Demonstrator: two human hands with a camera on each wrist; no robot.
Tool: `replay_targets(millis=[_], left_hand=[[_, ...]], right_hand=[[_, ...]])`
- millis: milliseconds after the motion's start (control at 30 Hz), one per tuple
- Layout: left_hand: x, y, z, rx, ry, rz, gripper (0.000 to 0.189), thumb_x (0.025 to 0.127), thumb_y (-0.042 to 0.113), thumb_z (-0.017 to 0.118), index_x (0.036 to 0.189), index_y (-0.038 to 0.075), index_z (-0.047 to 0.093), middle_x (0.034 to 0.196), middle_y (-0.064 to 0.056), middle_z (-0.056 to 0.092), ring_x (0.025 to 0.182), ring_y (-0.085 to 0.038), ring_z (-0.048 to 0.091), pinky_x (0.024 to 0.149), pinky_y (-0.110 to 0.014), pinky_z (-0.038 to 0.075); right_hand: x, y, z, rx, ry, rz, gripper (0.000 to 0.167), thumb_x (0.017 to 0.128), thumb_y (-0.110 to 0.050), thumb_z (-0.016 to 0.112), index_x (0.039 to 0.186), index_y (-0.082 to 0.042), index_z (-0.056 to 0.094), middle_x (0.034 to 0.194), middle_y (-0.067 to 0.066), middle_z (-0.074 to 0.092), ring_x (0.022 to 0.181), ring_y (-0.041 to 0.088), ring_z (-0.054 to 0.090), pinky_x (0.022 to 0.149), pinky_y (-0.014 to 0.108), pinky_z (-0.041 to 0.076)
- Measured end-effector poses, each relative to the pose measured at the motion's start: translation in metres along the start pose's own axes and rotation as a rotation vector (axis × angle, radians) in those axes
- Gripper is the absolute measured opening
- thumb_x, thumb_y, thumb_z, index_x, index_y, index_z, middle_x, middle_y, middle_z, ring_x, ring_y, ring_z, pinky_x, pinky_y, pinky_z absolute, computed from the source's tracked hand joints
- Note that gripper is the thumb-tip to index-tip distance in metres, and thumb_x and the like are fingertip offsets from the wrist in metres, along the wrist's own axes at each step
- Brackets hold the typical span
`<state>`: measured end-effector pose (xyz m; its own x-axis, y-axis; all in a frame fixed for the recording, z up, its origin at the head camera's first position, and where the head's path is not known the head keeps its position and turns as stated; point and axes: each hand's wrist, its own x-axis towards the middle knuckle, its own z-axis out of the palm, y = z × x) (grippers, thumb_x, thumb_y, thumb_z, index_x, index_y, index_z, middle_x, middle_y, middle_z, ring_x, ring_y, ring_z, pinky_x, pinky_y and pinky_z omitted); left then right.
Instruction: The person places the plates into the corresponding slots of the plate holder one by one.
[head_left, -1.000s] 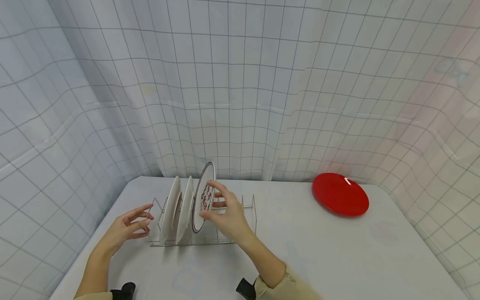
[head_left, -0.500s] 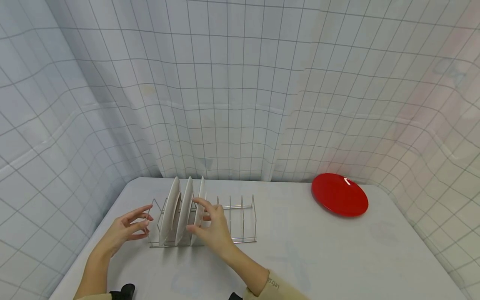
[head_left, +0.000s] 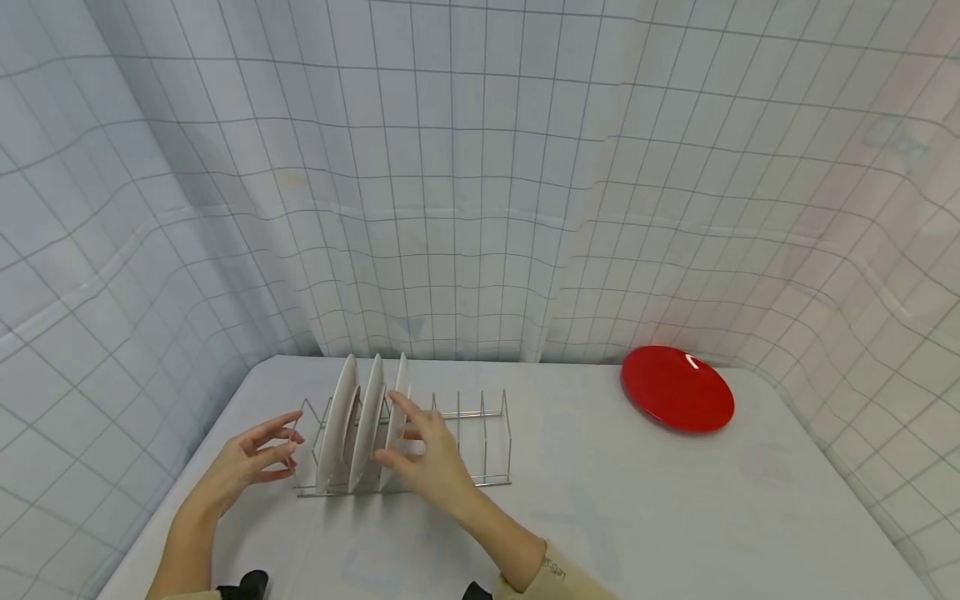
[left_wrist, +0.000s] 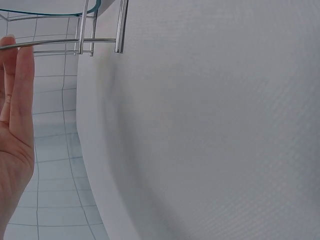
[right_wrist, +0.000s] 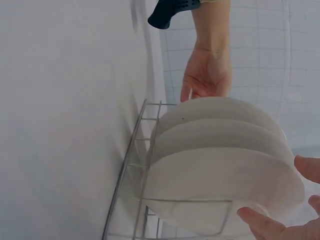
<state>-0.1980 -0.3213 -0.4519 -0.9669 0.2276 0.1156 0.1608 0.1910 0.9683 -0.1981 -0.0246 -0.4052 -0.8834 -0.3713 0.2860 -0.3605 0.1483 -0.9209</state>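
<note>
Three plates, a left plate (head_left: 337,429), a middle plate (head_left: 367,429) and a right plate (head_left: 401,379), stand on edge in a wire dish rack (head_left: 487,481). My right hand (head_left: 433,467) is at the right plate, thumb and fingers spread apart at its near side; in the right wrist view its fingertips (right_wrist: 245,212) are close to this plate's face. My left hand (head_left: 238,462) is at the rack's left end, fingers extended against the end wire. Fingers of the left hand (left_wrist: 17,107) show behind that wire in the left wrist view; its thumb is hidden there.
A red plate (head_left: 677,389) lies at the right rear of the white table (head_left: 637,508). Rack slots with upright wires are to the right of the three plates. White curtains (head_left: 480,183) with a grid pattern surround the table at the back and sides.
My right hand has lowered the decorated plate leftward into the rack slot beside the middle plate, and its fingers have spread. The left hand has stayed at the rack's left end.
</note>
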Motion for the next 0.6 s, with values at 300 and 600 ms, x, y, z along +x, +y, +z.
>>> replay_targets(millis=[300, 600], left_hand=[[0.001, -0.001, 0.0, 0.009, -0.001, 0.003, 0.047, 0.094, 0.003, 0.047, 0.139, 0.01, 0.038, 0.103, 0.008, 0.056, 0.078, -0.011, 0.061, 0.071, -0.029, 0.054], [0.003, -0.002, 0.0, 0.018, 0.007, -0.005, 0.046, 0.094, 0.004, 0.048, 0.139, 0.011, 0.039, 0.102, 0.007, 0.057, 0.079, -0.014, 0.062, 0.072, -0.029, 0.053]], right_hand=[[0.007, -0.009, -0.092, 0.138, 0.313, -0.018, 0.065, 0.082, -0.004, 0.066, 0.139, -0.015, 0.037, 0.127, 0.02, 0.043, 0.115, 0.034, 0.048, 0.092, 0.036, 0.045], [0.007, 0.052, -0.221, 0.061, 0.722, 0.039, 0.06, 0.088, -0.014, 0.061, 0.139, -0.029, 0.035, 0.13, 0.008, 0.042, 0.12, 0.028, 0.044, 0.096, 0.039, 0.042]])
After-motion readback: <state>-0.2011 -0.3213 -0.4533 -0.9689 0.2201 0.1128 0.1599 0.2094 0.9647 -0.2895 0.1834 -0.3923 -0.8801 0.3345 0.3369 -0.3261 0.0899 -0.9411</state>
